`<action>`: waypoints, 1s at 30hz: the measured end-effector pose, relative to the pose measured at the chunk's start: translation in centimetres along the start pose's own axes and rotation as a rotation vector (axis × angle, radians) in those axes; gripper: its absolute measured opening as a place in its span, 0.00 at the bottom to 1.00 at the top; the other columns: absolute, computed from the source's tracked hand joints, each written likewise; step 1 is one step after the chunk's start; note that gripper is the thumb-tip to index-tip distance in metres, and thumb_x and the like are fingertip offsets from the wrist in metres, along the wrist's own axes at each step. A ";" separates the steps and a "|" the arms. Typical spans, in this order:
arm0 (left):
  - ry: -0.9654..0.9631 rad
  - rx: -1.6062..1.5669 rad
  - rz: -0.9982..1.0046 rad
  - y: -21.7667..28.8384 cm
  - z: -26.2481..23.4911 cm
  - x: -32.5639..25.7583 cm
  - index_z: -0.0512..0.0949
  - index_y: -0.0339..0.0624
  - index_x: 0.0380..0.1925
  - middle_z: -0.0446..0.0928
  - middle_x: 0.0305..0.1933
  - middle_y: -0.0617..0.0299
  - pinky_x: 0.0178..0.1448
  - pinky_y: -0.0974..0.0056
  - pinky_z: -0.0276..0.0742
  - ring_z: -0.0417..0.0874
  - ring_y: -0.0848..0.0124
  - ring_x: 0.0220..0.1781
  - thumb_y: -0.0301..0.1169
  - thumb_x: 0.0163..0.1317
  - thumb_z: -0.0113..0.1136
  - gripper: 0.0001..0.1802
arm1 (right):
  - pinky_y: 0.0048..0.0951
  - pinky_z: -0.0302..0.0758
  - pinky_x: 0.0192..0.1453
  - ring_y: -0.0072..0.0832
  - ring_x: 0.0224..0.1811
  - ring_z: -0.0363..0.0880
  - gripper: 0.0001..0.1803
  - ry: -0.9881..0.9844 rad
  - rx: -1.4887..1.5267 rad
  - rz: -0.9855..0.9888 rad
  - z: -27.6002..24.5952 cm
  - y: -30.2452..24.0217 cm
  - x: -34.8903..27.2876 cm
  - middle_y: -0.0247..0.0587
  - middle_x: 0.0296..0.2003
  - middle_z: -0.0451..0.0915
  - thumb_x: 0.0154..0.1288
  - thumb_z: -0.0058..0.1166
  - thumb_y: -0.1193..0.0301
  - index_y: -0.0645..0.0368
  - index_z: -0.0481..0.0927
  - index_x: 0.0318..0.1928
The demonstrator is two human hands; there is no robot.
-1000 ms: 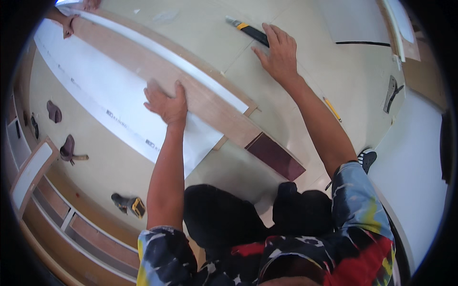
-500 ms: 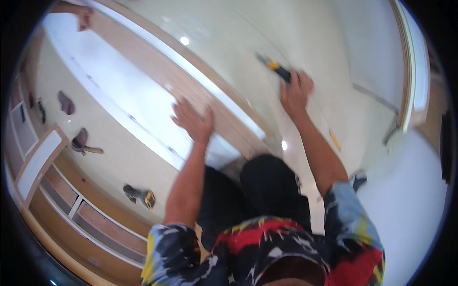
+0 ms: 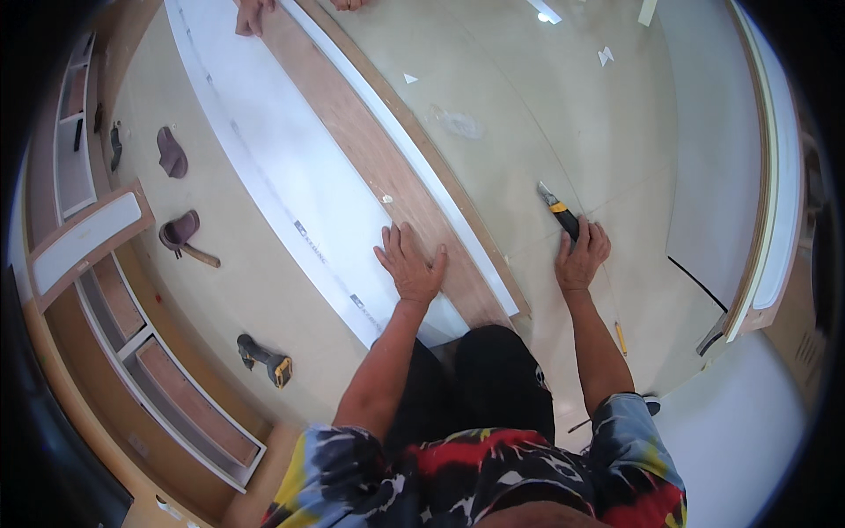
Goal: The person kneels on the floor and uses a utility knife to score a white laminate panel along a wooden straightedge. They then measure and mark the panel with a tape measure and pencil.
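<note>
My left hand (image 3: 409,264) lies flat, fingers spread, on a long wooden board (image 3: 374,150) that runs from the upper left down toward my knees. A long white sheet (image 3: 264,167) lies along the board's left side and a narrow white strip (image 3: 414,145) along its right. My right hand (image 3: 579,255) rests on the pale floor, closed on the black and yellow utility knife (image 3: 556,209), whose blade points away from me. At the board's far end, another person's hands (image 3: 255,13) touch it.
A black and yellow power drill (image 3: 264,359) lies on the floor at my left, with a mallet (image 3: 183,236) and a dark cloth (image 3: 171,151) farther off. Wooden cabinet frames (image 3: 132,352) run along the left edge. A curved white panel (image 3: 775,176) stands at the right. A pencil (image 3: 620,338) lies by my right forearm.
The view has swung, so the board now runs further up the frame. My left hand stays flat on the board. My right hand keeps the knife on the floor.
</note>
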State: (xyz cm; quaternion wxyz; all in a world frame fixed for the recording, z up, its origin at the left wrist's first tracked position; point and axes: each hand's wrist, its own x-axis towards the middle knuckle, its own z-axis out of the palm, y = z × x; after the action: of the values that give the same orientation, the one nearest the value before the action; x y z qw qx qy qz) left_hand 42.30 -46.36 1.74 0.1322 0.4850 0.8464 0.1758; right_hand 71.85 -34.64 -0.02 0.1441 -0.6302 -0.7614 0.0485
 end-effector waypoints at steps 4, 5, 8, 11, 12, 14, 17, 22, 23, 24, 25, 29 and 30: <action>0.143 -0.157 -0.220 1.9 0.5 4.9 0.60 0.35 0.68 0.59 0.69 0.43 0.77 0.34 0.36 0.52 0.45 0.76 0.44 0.64 0.61 0.39 | 0.53 0.56 0.71 0.48 0.65 0.64 0.26 0.029 0.011 0.005 0.1 -0.1 0.6 0.44 0.54 0.71 0.62 0.56 0.69 0.57 0.74 0.62; 0.165 -0.119 -0.251 2.3 0.7 5.8 0.60 0.37 0.68 0.58 0.70 0.43 0.77 0.34 0.36 0.53 0.46 0.76 0.44 0.64 0.61 0.38 | 0.53 0.57 0.71 0.49 0.65 0.64 0.27 0.024 -0.004 0.004 0.3 0.0 0.5 0.45 0.54 0.71 0.61 0.56 0.70 0.58 0.74 0.62; 0.204 -0.047 -0.309 2.8 1.8 7.2 0.60 0.40 0.69 0.57 0.70 0.43 0.77 0.33 0.35 0.52 0.46 0.76 0.44 0.65 0.59 0.37 | 0.52 0.58 0.70 0.49 0.63 0.66 0.27 0.019 -0.044 -0.016 0.3 -0.1 0.3 0.48 0.54 0.71 0.62 0.56 0.68 0.59 0.74 0.62; 0.173 -0.056 -0.313 2.6 2.1 6.8 0.59 0.40 0.71 0.56 0.71 0.41 0.77 0.31 0.34 0.50 0.44 0.77 0.44 0.65 0.57 0.38 | 0.52 0.58 0.68 0.49 0.61 0.68 0.24 -0.060 -0.076 -0.016 -0.5 -0.4 1.3 0.50 0.50 0.72 0.68 0.57 0.61 0.60 0.74 0.59; 0.154 -0.060 -0.324 2.7 1.9 6.7 0.59 0.40 0.71 0.56 0.71 0.42 0.77 0.31 0.34 0.49 0.45 0.77 0.44 0.65 0.57 0.38 | 0.52 0.59 0.67 0.49 0.59 0.69 0.23 -0.142 -0.092 0.020 -0.9 -0.6 2.0 0.50 0.49 0.73 0.68 0.57 0.61 0.61 0.74 0.57; 0.154 -0.056 -0.323 2.2 1.9 6.7 0.58 0.40 0.71 0.55 0.72 0.42 0.77 0.32 0.33 0.49 0.45 0.78 0.44 0.65 0.57 0.38 | 0.51 0.66 0.58 0.51 0.50 0.73 0.19 -0.357 -0.102 0.065 -2.5 -2.6 5.0 0.51 0.42 0.74 0.70 0.56 0.61 0.63 0.75 0.51; 0.173 -0.044 -0.303 1.8 2.3 6.5 0.58 0.40 0.72 0.54 0.73 0.44 0.78 0.33 0.32 0.48 0.46 0.79 0.44 0.65 0.57 0.39 | 0.48 0.72 0.52 0.52 0.45 0.75 0.17 -0.213 0.382 0.102 -2.9 -8.6 8.4 0.54 0.42 0.74 0.72 0.54 0.63 0.64 0.74 0.51; 0.160 -0.076 -0.322 2.1 1.8 6.8 0.58 0.39 0.72 0.54 0.74 0.44 0.78 0.33 0.31 0.46 0.46 0.80 0.43 0.65 0.57 0.39 | 0.48 0.74 0.45 0.58 0.38 0.80 0.20 -0.525 0.767 0.207 1.1 -21.8 15.0 0.62 0.35 0.79 0.76 0.43 0.65 0.64 0.69 0.60; 0.153 -0.088 -0.322 2.7 2.0 6.8 0.58 0.39 0.72 0.54 0.74 0.44 0.78 0.33 0.31 0.47 0.46 0.80 0.43 0.65 0.57 0.39 | 0.51 0.74 0.47 0.59 0.40 0.80 0.20 -0.422 0.751 0.077 3.4 -23.6 16.1 0.63 0.36 0.80 0.75 0.44 0.64 0.65 0.70 0.59; 0.149 -0.098 -0.323 3.1 2.0 7.0 0.58 0.39 0.72 0.55 0.74 0.44 0.78 0.33 0.31 0.47 0.46 0.80 0.43 0.65 0.57 0.39 | 0.54 0.74 0.48 0.60 0.42 0.80 0.20 -0.321 0.733 -0.055 5.5 -25.2 17.2 0.63 0.37 0.81 0.73 0.45 0.64 0.65 0.70 0.57; 0.157 -0.087 -0.331 2.8 1.7 7.2 0.58 0.39 0.72 0.55 0.74 0.44 0.78 0.34 0.31 0.47 0.46 0.80 0.43 0.65 0.57 0.39 | 0.54 0.75 0.48 0.59 0.41 0.81 0.19 -0.417 0.740 -0.041 6.1 -27.4 18.5 0.64 0.37 0.82 0.73 0.46 0.64 0.65 0.71 0.55; 0.128 -0.088 -0.340 3.0 1.4 7.2 0.58 0.37 0.72 0.55 0.74 0.43 0.79 0.36 0.31 0.47 0.46 0.80 0.44 0.66 0.56 0.39 | 0.53 0.77 0.46 0.57 0.41 0.83 0.17 -0.515 0.575 -0.098 7.6 -30.6 22.7 0.63 0.36 0.82 0.72 0.49 0.63 0.67 0.72 0.48; 0.134 -0.086 -0.328 3.0 1.7 7.2 0.58 0.37 0.72 0.55 0.74 0.43 0.79 0.36 0.30 0.47 0.46 0.80 0.44 0.66 0.56 0.39 | 0.52 0.78 0.47 0.56 0.41 0.83 0.17 -0.541 0.555 -0.106 7.6 -30.7 23.2 0.63 0.36 0.83 0.72 0.49 0.63 0.67 0.72 0.47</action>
State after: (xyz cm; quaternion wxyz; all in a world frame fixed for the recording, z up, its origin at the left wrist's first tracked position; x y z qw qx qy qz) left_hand 41.71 -38.49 1.13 0.1229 0.3215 0.9127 0.2201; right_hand 36.87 -17.36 4.21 0.1056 -0.4916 -0.7614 0.4093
